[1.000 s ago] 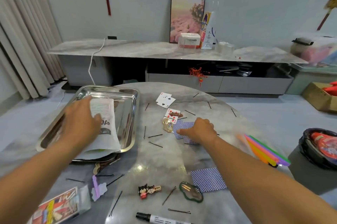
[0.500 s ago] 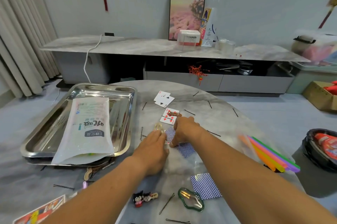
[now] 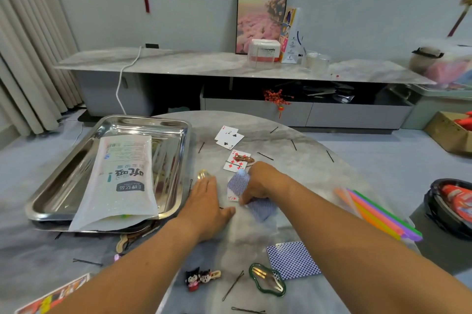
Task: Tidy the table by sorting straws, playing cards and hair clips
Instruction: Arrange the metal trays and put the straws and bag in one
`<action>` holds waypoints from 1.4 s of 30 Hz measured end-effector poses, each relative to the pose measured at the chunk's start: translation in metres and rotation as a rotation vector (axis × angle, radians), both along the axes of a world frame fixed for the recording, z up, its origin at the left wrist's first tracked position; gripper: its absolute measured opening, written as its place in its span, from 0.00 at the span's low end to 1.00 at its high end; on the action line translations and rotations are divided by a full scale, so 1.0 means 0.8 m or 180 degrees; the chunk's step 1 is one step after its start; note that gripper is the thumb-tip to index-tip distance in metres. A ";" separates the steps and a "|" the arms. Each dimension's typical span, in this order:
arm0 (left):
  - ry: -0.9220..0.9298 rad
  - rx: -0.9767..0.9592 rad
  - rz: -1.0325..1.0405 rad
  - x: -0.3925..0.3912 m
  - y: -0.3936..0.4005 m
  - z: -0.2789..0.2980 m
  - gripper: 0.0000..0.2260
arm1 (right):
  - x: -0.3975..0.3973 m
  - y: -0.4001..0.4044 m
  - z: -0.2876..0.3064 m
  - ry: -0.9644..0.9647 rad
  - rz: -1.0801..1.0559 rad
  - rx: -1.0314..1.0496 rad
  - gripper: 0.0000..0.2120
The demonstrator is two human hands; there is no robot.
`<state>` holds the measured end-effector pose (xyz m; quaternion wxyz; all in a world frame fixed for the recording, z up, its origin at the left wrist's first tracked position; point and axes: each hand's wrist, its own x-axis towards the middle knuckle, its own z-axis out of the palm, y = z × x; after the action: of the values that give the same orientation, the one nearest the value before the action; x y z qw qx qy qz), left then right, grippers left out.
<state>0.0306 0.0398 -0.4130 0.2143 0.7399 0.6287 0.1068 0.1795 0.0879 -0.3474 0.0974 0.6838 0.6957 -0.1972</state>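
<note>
My right hand (image 3: pixel 258 180) pinches a blue-backed playing card (image 3: pixel 238 184) and lifts its edge off the round table (image 3: pixel 301 165); a second blue-backed card (image 3: pixel 263 209) lies under it. My left hand (image 3: pixel 207 207) rests flat on the table just left of those cards. Face-up cards lie further back: a two of clubs (image 3: pixel 229 137) and a red diamonds card (image 3: pixel 236 161) with a brown hair clip (image 3: pixel 244 158) on it. A white straw packet (image 3: pixel 122 180) lies in the steel tray (image 3: pixel 51 186). Coloured straws (image 3: pixel 378 214) lie at the right.
Another face-down card (image 3: pixel 293 260), a green clip (image 3: pixel 267 279), a cartoon clip (image 3: pixel 200 278) and several black bobby pins (image 3: pixel 232 285) are scattered near me. A gold clip (image 3: pixel 203 175) sits beside the tray. A black bin (image 3: pixel 449 206) stands at the right edge.
My left hand left the straw packet in the tray and came over beside the cards. My right hand has raised one blue-backed card off the table.
</note>
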 end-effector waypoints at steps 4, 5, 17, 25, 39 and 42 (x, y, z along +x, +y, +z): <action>-0.1413 0.0071 0.0057 -0.004 -0.006 0.014 0.45 | 0.017 -0.009 0.022 0.0425 0.0357 0.0450 0.16; -0.1851 -0.0042 0.0081 -0.002 -0.006 0.017 0.45 | 0.020 -0.014 0.019 0.0460 0.0559 0.0397 0.10; -0.2130 0.0161 0.0315 0.035 -0.038 0.025 0.08 | 0.045 -0.074 0.013 0.1343 0.0539 0.0223 0.24; -0.1688 0.0175 0.0342 0.029 -0.072 0.023 0.06 | 0.080 -0.127 0.017 -0.0246 0.0724 -0.0358 0.37; -0.1546 0.0189 0.0337 0.035 -0.101 0.020 0.05 | 0.103 -0.147 0.010 0.0279 0.0823 -0.0185 0.54; -0.1520 0.0181 0.0595 0.023 -0.093 0.019 0.06 | 0.105 -0.143 0.013 0.0144 0.0879 -0.0149 0.51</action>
<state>0.0491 -0.0344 -0.3980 0.3250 0.6381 0.6227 0.3154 0.2635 -0.0264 -0.3370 0.1238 0.5744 0.7805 -0.2135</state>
